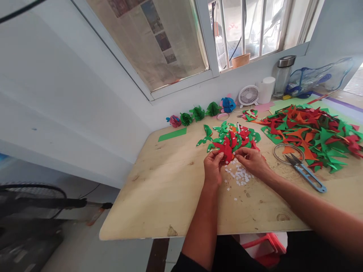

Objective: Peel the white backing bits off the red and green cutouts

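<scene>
Between my two hands is a red paper cutout (pixel 227 150). My left hand (pixel 213 166) pinches its left edge between thumb and fingers. My right hand (pixel 252 161) is closed at the cutout's lower right, fingertips pressed together; whatever they pinch is too small to make out. Just below lie many small white paper squares (pixel 241 176), scattered on the wooden table (pixel 159 189). Behind the hands is a heap of green and red paper cutouts (pixel 239 136), several with white squares on them.
A large pile of red, orange and green paper scraps (pixel 309 132) covers the right side. Blue thread snips (pixel 307 174) lie by a clear ring (pixel 288 153). Folded paper animals (pixel 197 113), a small fan (pixel 248 96) and a glass bottle (pixel 283 77) line the wall.
</scene>
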Tool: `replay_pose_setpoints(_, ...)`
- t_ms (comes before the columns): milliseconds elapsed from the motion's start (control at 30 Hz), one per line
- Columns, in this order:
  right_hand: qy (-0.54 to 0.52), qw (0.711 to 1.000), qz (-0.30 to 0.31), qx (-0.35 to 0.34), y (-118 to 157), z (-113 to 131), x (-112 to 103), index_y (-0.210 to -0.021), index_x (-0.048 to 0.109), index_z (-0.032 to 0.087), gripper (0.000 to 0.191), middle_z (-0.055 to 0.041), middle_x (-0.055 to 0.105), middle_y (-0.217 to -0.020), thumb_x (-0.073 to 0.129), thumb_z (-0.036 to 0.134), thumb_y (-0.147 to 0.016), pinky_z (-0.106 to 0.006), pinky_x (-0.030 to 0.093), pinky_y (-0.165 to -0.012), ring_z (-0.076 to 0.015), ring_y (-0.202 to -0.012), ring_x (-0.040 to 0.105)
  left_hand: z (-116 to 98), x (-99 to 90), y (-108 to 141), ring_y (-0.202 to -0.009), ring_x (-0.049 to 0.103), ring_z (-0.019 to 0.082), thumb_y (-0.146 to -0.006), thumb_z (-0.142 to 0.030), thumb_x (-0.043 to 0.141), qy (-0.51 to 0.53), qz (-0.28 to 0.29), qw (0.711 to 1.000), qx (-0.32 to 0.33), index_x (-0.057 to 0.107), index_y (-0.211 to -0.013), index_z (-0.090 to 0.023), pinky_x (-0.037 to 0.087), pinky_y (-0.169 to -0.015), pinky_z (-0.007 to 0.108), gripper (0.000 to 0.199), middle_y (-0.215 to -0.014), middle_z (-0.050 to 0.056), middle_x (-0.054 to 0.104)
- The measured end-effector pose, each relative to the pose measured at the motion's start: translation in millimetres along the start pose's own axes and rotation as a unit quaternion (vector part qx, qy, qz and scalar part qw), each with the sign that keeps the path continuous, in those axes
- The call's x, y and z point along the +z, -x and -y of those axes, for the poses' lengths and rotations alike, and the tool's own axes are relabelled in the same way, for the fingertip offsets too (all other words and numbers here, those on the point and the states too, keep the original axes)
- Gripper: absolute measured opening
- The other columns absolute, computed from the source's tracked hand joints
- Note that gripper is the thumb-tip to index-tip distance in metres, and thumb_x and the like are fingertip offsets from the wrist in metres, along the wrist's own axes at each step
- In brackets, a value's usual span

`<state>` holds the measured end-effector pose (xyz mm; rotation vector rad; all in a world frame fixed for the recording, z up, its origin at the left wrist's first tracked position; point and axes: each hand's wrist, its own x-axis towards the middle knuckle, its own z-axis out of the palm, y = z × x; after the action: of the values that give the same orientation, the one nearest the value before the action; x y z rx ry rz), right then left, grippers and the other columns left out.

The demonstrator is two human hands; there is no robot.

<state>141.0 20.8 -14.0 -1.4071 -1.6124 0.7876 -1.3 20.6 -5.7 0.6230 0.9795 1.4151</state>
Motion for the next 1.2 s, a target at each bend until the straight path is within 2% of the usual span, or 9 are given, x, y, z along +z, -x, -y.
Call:
replay_pose_setpoints(100, 0.010, 1.000, 0.025, 0.003, 1.2, 1.0, 0.3, -0.071, 0.063, 0.017, 0.025, 0.0000, 0.058, -0.058, 0.050, 0.037, -0.077, -0.023, 0.033, -0.046, -0.0114, -0.050, 0.045, -0.9, 0.5, 1.0, -0.053, 0.058, 0.011, -0.054, -0.026, 0.074, 0.007, 0.013, 1.000, -0.001, 0.059, -0.071, -0.013, 0.045, -0.054, 0.023, 0.026, -0.061, 0.001, 0.064)
replay_pose_setpoints(200, 0.024, 0.999, 0.031, 0.006, 2.6, 3.1, -1.1, -0.057, 0.055, 0.017, 0.035, 0.0019, 0.048, -0.048, 0.048, 0.043, -0.079, -0.023, 0.026, -0.043, -0.0099, -0.046, 0.039, -1.9, 0.5, 2.2, -0.054, 0.058, 0.010, -0.054, -0.025, 0.074, 0.013, 0.021, 1.000, -0.005, 0.059, -0.072, -0.013, 0.045, -0.053, 0.022, 0.026, -0.060, 0.000, 0.063)
replay_pose_setpoints(333, 0.003, 0.999, 0.034, 0.006, 2.5, 5.9, -3.9, -0.056, 0.053, 0.016, 0.041, 0.0005, 0.051, -0.050, 0.043, 0.045, -0.082, -0.023, 0.028, -0.045, -0.0104, -0.047, 0.041, -2.4, 0.3, 2.7, -0.051, 0.056, 0.010, -0.054, -0.026, 0.074, 0.000, 0.029, 0.999, -0.016, 0.058, -0.072, -0.014, 0.043, -0.050, 0.021, 0.027, -0.059, 0.000, 0.062)
replay_pose_setpoints(467, -0.045, 0.998, 0.044, -0.021, 2.3, 10.6, -5.3, -0.065, 0.057, 0.016, 0.034, -0.0004, 0.053, -0.057, 0.043, 0.042, -0.082, -0.023, 0.032, -0.049, -0.0123, -0.054, 0.046, -0.6, 0.8, 2.3, -0.049, 0.056, 0.010, -0.056, -0.029, 0.073, -0.025, 0.034, 0.999, 0.000, 0.058, -0.073, -0.013, 0.042, -0.048, 0.021, 0.028, -0.058, 0.000, 0.062)
replay_pose_setpoints(600, -0.066, 0.996, 0.056, -0.020, 4.0, 12.9, -3.5, -0.065, 0.054, 0.017, 0.024, 0.0029, 0.045, -0.054, 0.050, 0.038, -0.077, -0.023, 0.029, -0.046, -0.0104, -0.051, 0.039, 1.4, 3.1, 3.5, -0.047, 0.054, 0.009, -0.059, -0.031, 0.072, -0.084, 0.032, 0.995, 0.051, 0.058, -0.072, -0.013, 0.042, -0.047, 0.021, 0.026, -0.058, -0.001, 0.061)
replay_pose_setpoints(700, -0.036, 0.998, 0.036, -0.033, 5.1, 11.6, -2.0, -0.064, 0.052, 0.018, 0.018, 0.0035, 0.043, -0.053, 0.051, 0.032, -0.075, -0.023, 0.029, -0.047, -0.0102, -0.050, 0.038, 1.2, 4.8, 5.2, -0.046, 0.053, 0.008, -0.060, -0.031, 0.071, -0.130, 0.022, 0.988, 0.082, 0.058, -0.070, -0.014, 0.042, -0.045, 0.021, 0.024, -0.058, 0.000, 0.061)
replay_pose_setpoints(900, 0.014, 0.998, 0.021, -0.054, 6.0, 11.1, -2.2, -0.060, 0.050, 0.019, 0.016, 0.0035, 0.045, -0.051, 0.050, 0.027, -0.074, -0.022, 0.030, -0.048, -0.0101, -0.050, 0.039, 0.7, 5.2, 6.0, -0.046, 0.055, 0.010, -0.065, -0.033, 0.067, -0.134, 0.013, 0.988, 0.078, 0.058, -0.074, -0.014, 0.043, -0.044, 0.021, 0.023, -0.055, 0.000, 0.060)
replay_pose_setpoints(1067, 0.006, 0.999, 0.031, -0.043, 5.4, 12.3, -2.5, -0.057, 0.047, 0.019, 0.019, 0.0042, 0.042, -0.048, 0.050, 0.028, -0.073, -0.022, 0.026, -0.045, -0.0091, -0.047, 0.036, 3.3, 4.2, 6.5, -0.050, 0.057, 0.011, -0.067, -0.032, 0.065, -0.205, -0.007, 0.968, 0.146, 0.061, -0.070, -0.015, 0.045, -0.048, 0.021, 0.018, -0.057, 0.000, 0.060)
replay_pose_setpoints(1200, -0.030, 0.999, 0.039, -0.015, 3.8, 10.9, -2.7, -0.059, 0.050, 0.018, 0.018, 0.0045, 0.042, -0.049, 0.050, 0.030, -0.072, -0.022, 0.025, -0.044, -0.0088, -0.047, 0.035, 2.5, 3.9, 7.2, -0.050, 0.057, 0.011, -0.069, -0.035, 0.063, -0.191, 0.005, 0.974, 0.120, 0.062, -0.074, -0.015, 0.046, -0.048, 0.021, 0.021, -0.057, 0.001, 0.062)
